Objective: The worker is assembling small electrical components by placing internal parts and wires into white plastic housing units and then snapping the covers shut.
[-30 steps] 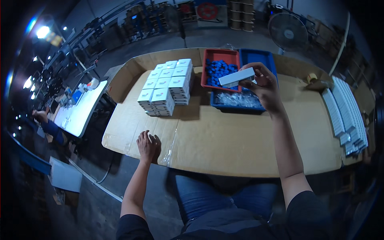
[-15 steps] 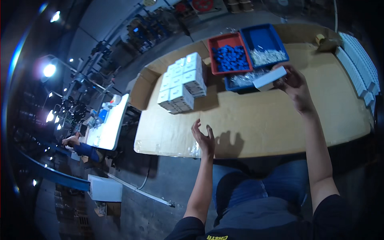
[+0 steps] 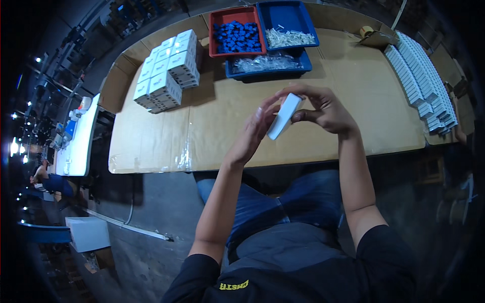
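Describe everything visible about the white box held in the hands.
The white box is a small, flat, oblong carton, apparently plain cardboard, with no markings I can make out. It looks closed. It is held up above the cardboard-covered table, tilted on edge, its long side running from upper right to lower left. The right hand grips its upper end with fingers curled over the top, while the left hand presses against its left face. Nothing else touches it.

A flat white box (image 3: pixel 284 116) is held between the left hand (image 3: pixel 252 132) and right hand (image 3: pixel 323 108). A stack of white cartons (image 3: pixel 166 70) stands well left of the hands; a row of flat white boxes (image 3: pixel 422 81) lies far to their right.
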Demonstrator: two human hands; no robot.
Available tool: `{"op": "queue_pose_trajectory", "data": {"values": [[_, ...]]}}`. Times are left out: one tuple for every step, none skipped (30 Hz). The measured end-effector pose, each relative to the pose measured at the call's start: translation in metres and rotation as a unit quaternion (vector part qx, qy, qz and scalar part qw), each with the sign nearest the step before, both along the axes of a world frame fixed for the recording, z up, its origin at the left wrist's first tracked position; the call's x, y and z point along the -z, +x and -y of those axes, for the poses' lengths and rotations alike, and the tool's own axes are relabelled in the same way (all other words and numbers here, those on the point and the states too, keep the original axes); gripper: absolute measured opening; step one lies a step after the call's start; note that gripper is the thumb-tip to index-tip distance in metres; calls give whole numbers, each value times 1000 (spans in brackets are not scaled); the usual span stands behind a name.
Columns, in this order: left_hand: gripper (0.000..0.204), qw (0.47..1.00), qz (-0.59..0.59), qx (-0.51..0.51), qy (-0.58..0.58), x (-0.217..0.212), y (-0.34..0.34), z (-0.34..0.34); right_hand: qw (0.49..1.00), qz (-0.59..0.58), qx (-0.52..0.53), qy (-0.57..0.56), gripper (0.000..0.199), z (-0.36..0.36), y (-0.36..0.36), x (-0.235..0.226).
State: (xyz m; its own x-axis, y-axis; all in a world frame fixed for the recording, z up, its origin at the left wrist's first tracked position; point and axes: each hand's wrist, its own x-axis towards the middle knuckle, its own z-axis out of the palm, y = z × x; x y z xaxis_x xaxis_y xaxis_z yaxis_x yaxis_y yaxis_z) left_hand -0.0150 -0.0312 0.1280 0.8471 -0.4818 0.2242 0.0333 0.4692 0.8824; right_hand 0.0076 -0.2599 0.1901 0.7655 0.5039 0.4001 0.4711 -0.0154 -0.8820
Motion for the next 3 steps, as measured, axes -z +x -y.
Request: {"op": "queue_pose_trajectory", "data": {"values": [[72, 1000, -13, 11, 17, 0, -3, 6, 999, -26, 9, -23, 53, 0, -5, 4], [82, 994, 9, 55, 95, -3, -3, 9, 997, -76, -1, 26, 54, 0, -11, 12], [87, 992, 6, 37, 124, -7, -10, 11, 1000, -8, 14, -19, 57, -1, -11, 17]]}}
